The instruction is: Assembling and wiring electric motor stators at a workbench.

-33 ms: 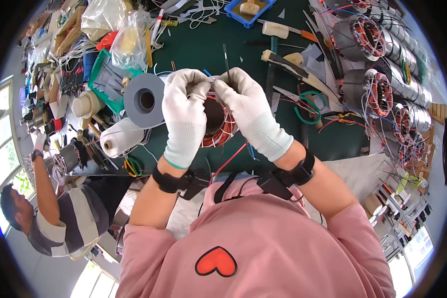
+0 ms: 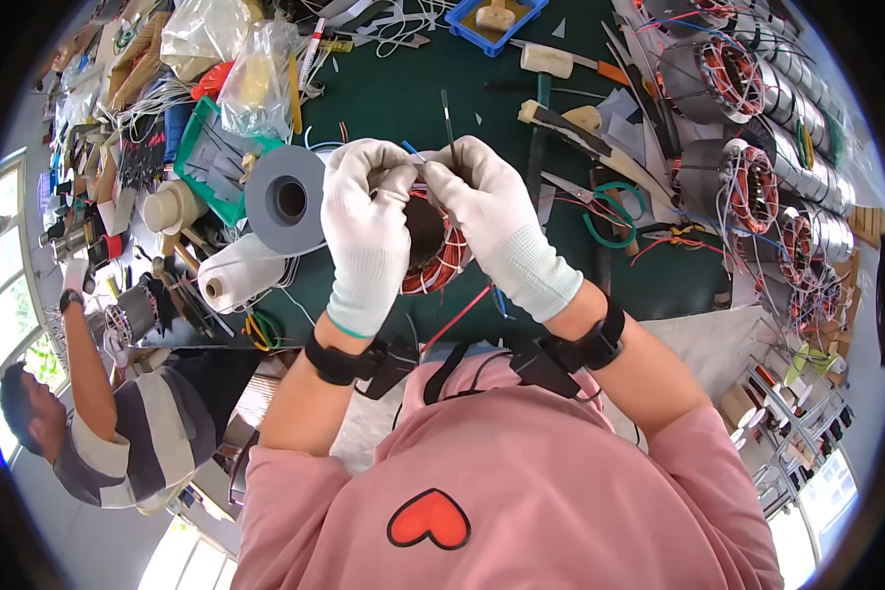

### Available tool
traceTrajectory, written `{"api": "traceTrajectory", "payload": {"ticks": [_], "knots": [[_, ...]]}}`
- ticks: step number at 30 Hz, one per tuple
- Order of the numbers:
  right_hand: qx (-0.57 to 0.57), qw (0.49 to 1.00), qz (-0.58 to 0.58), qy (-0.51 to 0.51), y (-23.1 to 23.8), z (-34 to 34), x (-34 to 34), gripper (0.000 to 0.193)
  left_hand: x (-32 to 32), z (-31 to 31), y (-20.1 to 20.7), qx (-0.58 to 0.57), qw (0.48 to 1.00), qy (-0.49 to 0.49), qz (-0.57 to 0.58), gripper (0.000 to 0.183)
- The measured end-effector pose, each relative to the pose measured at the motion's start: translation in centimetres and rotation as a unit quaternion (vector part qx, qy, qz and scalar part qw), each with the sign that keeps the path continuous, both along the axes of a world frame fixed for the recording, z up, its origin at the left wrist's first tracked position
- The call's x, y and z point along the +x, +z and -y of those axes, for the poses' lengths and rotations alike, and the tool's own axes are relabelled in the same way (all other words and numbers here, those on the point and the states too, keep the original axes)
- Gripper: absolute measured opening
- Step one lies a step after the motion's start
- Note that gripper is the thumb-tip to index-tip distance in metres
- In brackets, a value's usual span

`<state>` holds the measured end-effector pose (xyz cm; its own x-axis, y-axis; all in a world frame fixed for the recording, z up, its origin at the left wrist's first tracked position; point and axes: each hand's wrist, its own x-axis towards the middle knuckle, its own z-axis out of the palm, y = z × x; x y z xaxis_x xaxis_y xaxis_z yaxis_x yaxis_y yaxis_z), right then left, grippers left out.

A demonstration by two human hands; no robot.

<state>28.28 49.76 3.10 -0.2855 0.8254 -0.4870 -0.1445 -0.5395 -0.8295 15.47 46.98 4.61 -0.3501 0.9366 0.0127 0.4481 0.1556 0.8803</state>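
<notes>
On the green tabletop [image 2: 393,98] nothing shows any shift: the copper-wound stator [image 2: 433,246] lies where it was, just right of the grey tape roll [image 2: 285,200]. Directly above the stator both gloved hands meet as before, the left hand [image 2: 369,231] and right hand [image 2: 497,221] each with its grip pinched shut on thin wire leads [image 2: 415,167] at the stator's top edge, so the fine work on those leads looks ongoing.

Left hand [image 2: 369,231] and right hand [image 2: 497,221]: white gloves. Between them, stator coil [image 2: 441,258]: copper-orange, red and white leads. Counter [image 2: 403,98]: dark green. Tape roll [image 2: 285,199] at nine o'clock: grey. Tray [image 2: 494,22] at twelve: blue. Co-worker's shirt [image 2: 143,433] at eight: grey-and-white stripes.
</notes>
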Motion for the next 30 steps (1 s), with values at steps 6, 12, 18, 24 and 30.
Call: {"api": "traceTrajectory", "payload": {"ticks": [6,12,18,24,30], "knots": [[0.070,0.994,0.030,0.082,-0.8,-0.9,0.9,0.013,-2.6,-0.9,-0.7,0.209,0.903,-0.142,-0.347,0.019],[0.203,0.961,0.109,0.155,-0.1,-1.5,2.1,0.010,-3.3,-0.6,-0.5,0.101,0.950,-0.215,-0.203,0.018],[0.390,0.895,0.121,0.178,-1.5,-2.4,3.2,0.011,-3.6,-1.7,1.4,-0.303,0.877,-0.075,0.365,0.008],[0.335,0.926,0.095,0.145,-1.4,-1.8,2.9,0.012,-1.5,-0.5,3.1,-0.181,0.974,-0.127,0.047,0.035],[0.339,0.925,0.094,0.143,-1.3,-1.7,3.1,0.012,-2.9,0.5,1.9,0.054,0.856,-0.274,-0.435,0.029]]}}
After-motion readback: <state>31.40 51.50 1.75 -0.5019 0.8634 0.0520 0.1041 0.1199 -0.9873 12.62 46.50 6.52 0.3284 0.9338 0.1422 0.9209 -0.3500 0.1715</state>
